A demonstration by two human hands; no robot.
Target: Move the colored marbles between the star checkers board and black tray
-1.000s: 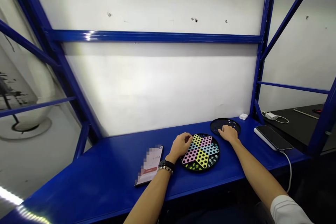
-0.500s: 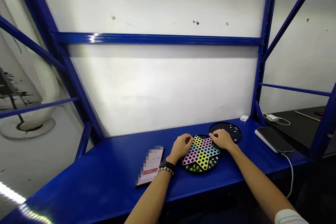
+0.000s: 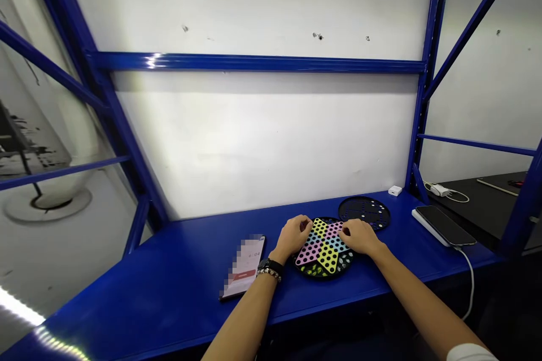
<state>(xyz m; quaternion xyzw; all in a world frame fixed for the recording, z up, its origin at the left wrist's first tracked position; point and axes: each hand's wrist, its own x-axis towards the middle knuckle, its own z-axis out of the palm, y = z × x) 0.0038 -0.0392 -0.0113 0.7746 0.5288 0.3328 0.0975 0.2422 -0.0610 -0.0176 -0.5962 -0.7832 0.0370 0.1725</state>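
On the counter (image 3: 182, 276), a tablet (image 3: 244, 272) lies at left. Next, the left hand (image 3: 294, 236) curls at the left edge of the star board (image 3: 324, 247), the right hand (image 3: 358, 236) at its right; whether either grips, I cannot tell. A black disc (image 3: 363, 211) lies just beyond, farther right a phone (image 3: 444, 224).

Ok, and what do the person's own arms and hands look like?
Left hand: ungloved, with a black wristband and a light and dark beaded bracelet. Right hand: ungloved, nothing on the wrist; a white fabric sleeve shows high on that arm.
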